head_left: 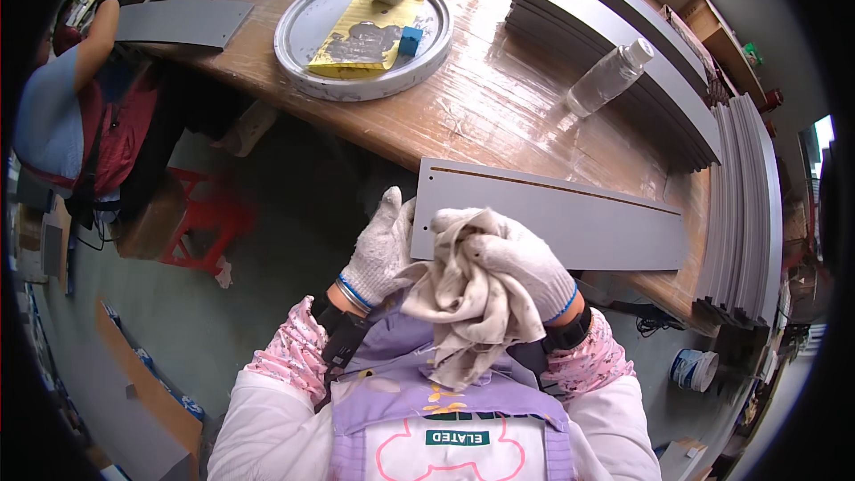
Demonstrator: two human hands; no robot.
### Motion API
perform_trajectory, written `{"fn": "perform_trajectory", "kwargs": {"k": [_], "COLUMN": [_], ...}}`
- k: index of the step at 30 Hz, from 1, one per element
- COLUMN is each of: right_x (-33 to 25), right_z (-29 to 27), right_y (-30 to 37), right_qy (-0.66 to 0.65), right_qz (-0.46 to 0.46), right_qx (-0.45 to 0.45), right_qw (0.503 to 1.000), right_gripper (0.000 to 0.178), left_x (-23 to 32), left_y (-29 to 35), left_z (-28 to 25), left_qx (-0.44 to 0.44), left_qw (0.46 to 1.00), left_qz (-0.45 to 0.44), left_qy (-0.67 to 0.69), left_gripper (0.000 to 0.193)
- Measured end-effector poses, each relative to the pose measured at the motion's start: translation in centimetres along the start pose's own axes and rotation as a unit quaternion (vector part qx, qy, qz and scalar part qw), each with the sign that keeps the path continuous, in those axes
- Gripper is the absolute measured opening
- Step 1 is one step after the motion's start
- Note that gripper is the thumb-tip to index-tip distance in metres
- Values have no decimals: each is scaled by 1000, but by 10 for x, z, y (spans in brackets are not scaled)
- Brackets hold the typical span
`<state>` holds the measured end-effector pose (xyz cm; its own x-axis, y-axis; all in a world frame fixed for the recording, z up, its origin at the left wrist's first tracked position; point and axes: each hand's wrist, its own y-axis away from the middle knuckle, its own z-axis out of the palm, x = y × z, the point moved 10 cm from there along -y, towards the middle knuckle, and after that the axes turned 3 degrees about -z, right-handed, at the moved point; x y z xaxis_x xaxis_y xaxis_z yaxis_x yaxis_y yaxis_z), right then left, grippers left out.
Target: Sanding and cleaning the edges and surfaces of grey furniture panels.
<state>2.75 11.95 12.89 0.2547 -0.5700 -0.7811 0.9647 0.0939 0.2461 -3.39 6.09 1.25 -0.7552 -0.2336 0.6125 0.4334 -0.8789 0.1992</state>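
Note:
A long flat grey panel (543, 218) with a narrow slot along its far edge lies at the table's near edge. Its left end is gripped by my left hand (378, 245), in a white knitted glove; some of the fingers are hidden at the panel's edge. My right hand (521, 258), gloved the same way, is closed on a crumpled, stained off-white rag (476, 303). The rag hangs in folds over the panel's near side and in front of my purple apron (374, 405).
On the film-covered table (481, 98) stand a round grey lid (294, 44) with yellow sandpaper (356, 49) and a clear bottle (610, 80). Stacked grey panels (606, 36) fill the right. At left, a co-worker (80, 116) has another panel (183, 22); a red stool (200, 227) stands below.

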Motion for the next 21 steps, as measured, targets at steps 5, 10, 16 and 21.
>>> {"fn": "perform_trajectory", "kwargs": {"k": [5,10,16,21], "right_x": [-79,-151,-40,62], "right_z": [-219,-249,-237,-203], "right_y": [111,134,181,187], "right_qy": [49,-161,-191,-149], "right_qz": [-251,-388,-219,-22], "right_qx": [339,345,386,291], "right_qw": [905,839,875,945], "right_gripper": [46,54,29,29], "left_x": [-21,-41,-57,-49], "left_y": [11,12,15,5], "left_z": [11,16,33,44], "left_qx": [1,108,92,124], "left_qw": [974,962,975,988], "left_qz": [-83,-87,-35,-13], "left_qy": [213,236,200,90], "left_gripper": [42,39,43,40]}}
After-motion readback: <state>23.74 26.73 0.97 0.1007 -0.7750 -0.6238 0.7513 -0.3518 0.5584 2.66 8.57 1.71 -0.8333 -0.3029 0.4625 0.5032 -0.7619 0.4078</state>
